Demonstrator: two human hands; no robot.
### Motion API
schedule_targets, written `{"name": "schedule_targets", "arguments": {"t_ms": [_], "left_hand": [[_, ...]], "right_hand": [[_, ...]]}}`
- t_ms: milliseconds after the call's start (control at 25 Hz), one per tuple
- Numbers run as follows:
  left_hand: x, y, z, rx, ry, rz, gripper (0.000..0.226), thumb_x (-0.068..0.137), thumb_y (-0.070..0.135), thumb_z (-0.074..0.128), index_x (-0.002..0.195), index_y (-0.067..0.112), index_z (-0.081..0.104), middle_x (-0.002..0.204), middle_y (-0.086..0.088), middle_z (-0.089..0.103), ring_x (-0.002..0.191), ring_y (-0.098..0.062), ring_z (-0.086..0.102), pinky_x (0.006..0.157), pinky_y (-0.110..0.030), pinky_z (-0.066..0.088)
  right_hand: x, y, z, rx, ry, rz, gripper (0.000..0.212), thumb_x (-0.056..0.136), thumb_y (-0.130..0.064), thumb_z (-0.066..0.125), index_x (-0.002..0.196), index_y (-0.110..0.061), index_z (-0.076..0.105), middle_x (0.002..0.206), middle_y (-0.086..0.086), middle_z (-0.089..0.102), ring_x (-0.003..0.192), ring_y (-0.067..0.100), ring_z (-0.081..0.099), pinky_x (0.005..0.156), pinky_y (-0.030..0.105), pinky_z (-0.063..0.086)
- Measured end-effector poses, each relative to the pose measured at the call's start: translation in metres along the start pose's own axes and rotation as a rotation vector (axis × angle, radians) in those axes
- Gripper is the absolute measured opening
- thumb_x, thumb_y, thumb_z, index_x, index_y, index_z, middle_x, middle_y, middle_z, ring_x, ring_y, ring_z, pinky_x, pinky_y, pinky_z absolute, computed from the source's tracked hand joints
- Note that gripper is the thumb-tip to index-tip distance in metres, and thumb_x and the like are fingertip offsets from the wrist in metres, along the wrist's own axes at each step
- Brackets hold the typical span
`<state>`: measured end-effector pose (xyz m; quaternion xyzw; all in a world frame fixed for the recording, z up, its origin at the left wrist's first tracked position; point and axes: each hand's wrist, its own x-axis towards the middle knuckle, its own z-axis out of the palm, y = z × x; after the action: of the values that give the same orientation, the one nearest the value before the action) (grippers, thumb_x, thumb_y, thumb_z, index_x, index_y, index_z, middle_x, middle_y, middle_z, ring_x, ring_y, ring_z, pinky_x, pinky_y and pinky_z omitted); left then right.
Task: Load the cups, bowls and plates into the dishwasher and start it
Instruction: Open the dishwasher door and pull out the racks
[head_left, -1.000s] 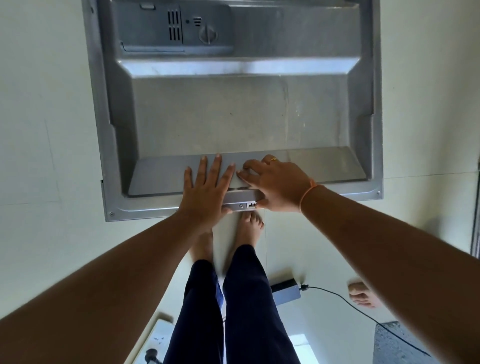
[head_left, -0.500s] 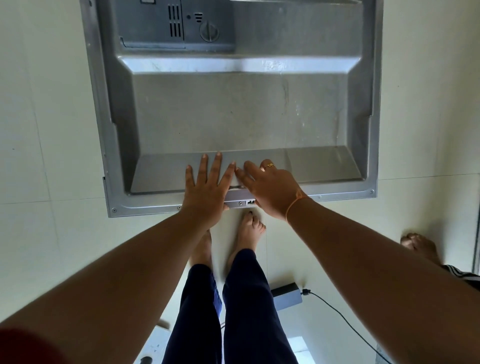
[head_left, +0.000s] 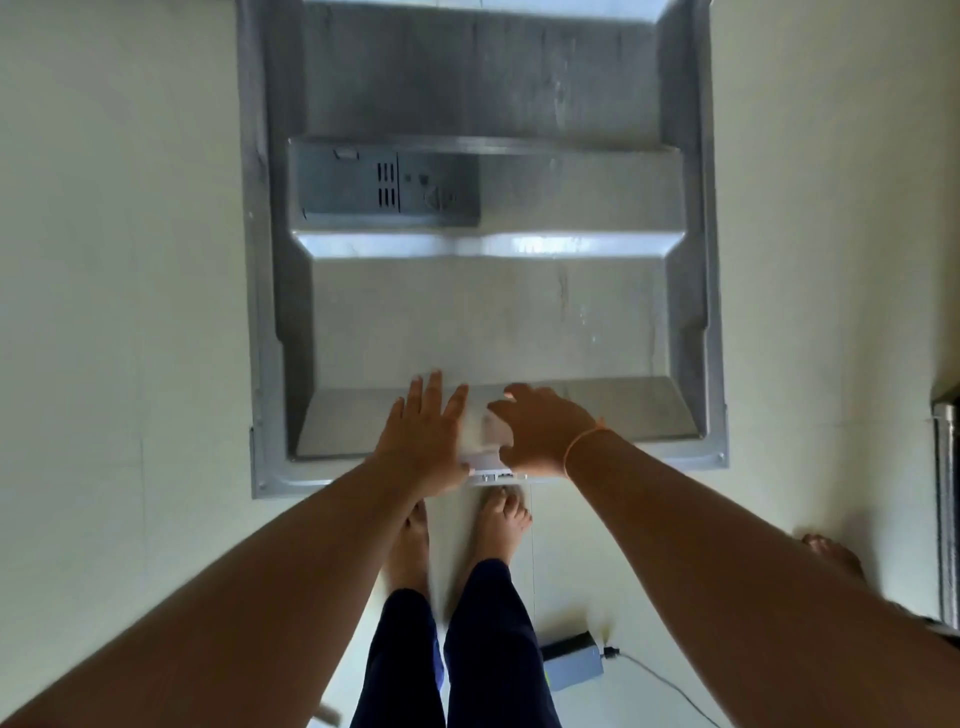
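The dishwasher door (head_left: 483, 322) lies folded down flat over the pale floor (head_left: 130, 260), its steel inner face up, with the soap compartment (head_left: 384, 184) on its far half and the latch (head_left: 493, 470) in the middle of the near edge, right above the person's bare feet. The left hand (head_left: 423, 436) lies flat on the sloped near lip, fingers straight and a little spread. The right hand (head_left: 545, 431) sits just beside it with fingers bent over the lip by the latch; blur hides whether it clasps the edge or only rests there. No cups, bowls or plates show, nor the racks. The door looks like stiff pressed metal, probably fairly heavy but carried by its hinge, so it should swing as one rigid slab. Its smooth face may be slick, so the safest hold is likely the near edge on either side of the latch, with fingertips kept clear of the closing gap
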<state>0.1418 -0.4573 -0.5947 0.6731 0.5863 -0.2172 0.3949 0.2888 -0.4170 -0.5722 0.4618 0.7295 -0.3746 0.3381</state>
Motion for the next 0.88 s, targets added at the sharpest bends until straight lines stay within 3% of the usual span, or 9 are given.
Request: {"name": "schedule_targets", "arguments": {"t_ms": [200, 440, 640, 880], "left_hand": [[-0.021, 0.016, -0.081, -0.04, 0.076, -0.029, 0.091, 0.088, 0.046, 0.054, 0.148, 0.019, -0.009, 0.155, -0.016, -0.017, 0.143, -0.036, -0.01, 0.117, -0.044, 0.006], [-0.053, 0.056, -0.182, -0.101, 0.219, -0.047, 0.09, 0.09, 0.048, 0.05, 0.147, 0.02, -0.013, 0.154, -0.015, -0.021, 0.143, -0.034, -0.014, 0.118, -0.045, 0.005], [-0.057, 0.068, -0.271, -0.084, 0.396, -0.026, 0.089, 0.09, 0.045, 0.05, 0.147, 0.019, -0.012, 0.155, -0.016, -0.018, 0.143, -0.034, -0.013, 0.119, -0.044, 0.004], [-0.022, 0.052, -0.411, 0.202, 0.569, 0.018, 0.096, 0.086, 0.041, 0.058, 0.147, 0.018, -0.012, 0.152, -0.017, -0.024, 0.142, -0.034, -0.018, 0.116, -0.043, -0.004]], "right_hand": [[-0.036, -0.013, -0.067, 0.141, 0.148, 0.007, 0.059, 0.086, -0.021, 0.051, 0.142, -0.02, 0.031, 0.154, 0.004, 0.017, 0.14, 0.026, 0.016, 0.111, 0.042, 0.03], [-0.094, -0.025, -0.179, 0.177, 0.344, -0.016, 0.068, 0.086, -0.016, 0.055, 0.146, -0.015, 0.022, 0.157, 0.008, 0.006, 0.144, 0.025, 0.003, 0.116, 0.034, 0.012], [-0.114, -0.021, -0.277, 0.135, 0.584, -0.046, 0.069, 0.085, -0.011, 0.053, 0.146, -0.015, 0.02, 0.157, 0.007, 0.004, 0.144, 0.026, 0.002, 0.116, 0.035, 0.016], [-0.104, -0.013, -0.409, -0.102, 0.848, -0.058, 0.068, 0.085, -0.005, 0.049, 0.146, -0.009, 0.02, 0.155, 0.018, 0.007, 0.142, 0.035, 0.011, 0.112, 0.042, 0.024]]}}
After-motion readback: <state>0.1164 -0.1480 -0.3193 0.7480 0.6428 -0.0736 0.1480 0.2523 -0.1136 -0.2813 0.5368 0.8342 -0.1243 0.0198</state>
